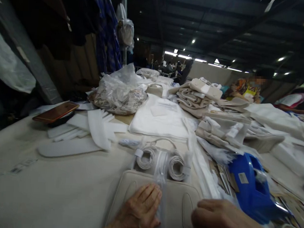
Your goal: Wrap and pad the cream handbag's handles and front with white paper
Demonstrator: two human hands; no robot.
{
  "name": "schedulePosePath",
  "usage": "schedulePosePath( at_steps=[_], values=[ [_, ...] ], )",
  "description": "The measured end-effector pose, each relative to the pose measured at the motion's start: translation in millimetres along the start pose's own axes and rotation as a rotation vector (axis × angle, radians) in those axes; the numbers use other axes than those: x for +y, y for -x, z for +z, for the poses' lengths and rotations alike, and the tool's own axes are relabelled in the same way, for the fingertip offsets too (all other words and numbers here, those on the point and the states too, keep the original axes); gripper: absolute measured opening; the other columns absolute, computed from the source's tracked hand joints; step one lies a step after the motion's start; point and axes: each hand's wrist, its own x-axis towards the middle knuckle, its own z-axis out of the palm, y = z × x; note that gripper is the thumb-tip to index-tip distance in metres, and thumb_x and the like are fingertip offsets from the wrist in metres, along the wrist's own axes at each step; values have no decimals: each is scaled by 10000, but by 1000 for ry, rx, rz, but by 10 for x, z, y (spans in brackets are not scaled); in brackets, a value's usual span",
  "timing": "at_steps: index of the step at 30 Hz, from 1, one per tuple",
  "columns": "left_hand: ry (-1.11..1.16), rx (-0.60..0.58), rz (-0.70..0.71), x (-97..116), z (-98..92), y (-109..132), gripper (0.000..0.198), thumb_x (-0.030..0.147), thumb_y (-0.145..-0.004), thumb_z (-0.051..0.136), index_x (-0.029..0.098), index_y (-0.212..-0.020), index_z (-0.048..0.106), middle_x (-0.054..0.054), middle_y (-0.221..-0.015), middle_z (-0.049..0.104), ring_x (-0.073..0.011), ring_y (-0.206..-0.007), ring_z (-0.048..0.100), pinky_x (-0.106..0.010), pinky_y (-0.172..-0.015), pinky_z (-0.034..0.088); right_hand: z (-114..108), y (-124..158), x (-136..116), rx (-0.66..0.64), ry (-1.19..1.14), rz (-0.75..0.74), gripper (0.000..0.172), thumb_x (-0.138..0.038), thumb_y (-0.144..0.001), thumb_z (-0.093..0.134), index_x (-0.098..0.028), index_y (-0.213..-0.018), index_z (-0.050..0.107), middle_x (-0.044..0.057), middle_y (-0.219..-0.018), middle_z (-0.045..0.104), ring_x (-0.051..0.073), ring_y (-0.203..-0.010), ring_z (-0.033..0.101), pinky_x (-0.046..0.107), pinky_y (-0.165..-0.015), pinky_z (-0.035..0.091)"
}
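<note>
Flat in front of me lies a beige, leather-like bag piece [174, 198] with stitched curved outlines. Past its far edge, two coiled beige straps [145, 158] sit side by side in clear plastic. A clear strip [161, 171], which looks like tape or plastic film, runs between the coils and down over the bag piece. My left hand [144, 207] lies flat on the bag piece with fingers stretched out, pressing at the strip. At the piece's right edge, my right hand [215, 216] is closed with its fingers curled; what it holds, if anything, is hidden.
A blue tape dispenser [249, 187] stands to the right. White foam strips [96, 128] and a phone [56, 112] lie at left. Farther back are bagged items [120, 96], a white stack [159, 119] and folded beige pieces [196, 95]. A person [245, 90] is at the far right.
</note>
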Motion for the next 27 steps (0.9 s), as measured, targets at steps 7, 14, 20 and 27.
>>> schedulePosePath(
  at_steps=[7,14,20,27],
  values=[
    [23,109,-52,11,13,-6,382,390,-884,453,88,-1046,622,-65,-1026,697,-198,-1008,609,-298,-896,480,-78,-1120,92,-253,469,-80,119,-124,-830,521,-158,-768,617,58,-736,688,182,-687,646,302,-662,369],
    [24,185,-66,20,149,25,350,344,-916,422,94,-980,658,-58,-981,685,-192,-992,601,-303,-971,423,5,-1385,143,-277,519,-34,144,-140,-824,532,-154,-757,658,89,-734,707,224,-738,675,324,-725,396],
    [30,271,-52,34,197,54,415,278,-964,302,112,-877,672,-53,-891,663,-170,-939,607,-323,-1033,377,-79,-1605,198,-285,449,268,213,-355,-670,763,-151,-723,730,115,-682,705,244,-667,662,261,-505,331],
    [17,324,-37,-7,188,18,323,189,-934,379,123,-812,671,-19,-811,662,-143,-866,620,-300,-1039,377,-42,-1492,315,-78,476,301,87,-249,-751,707,-170,-784,692,73,-769,690,216,-741,623,283,-618,385]
  ],
)
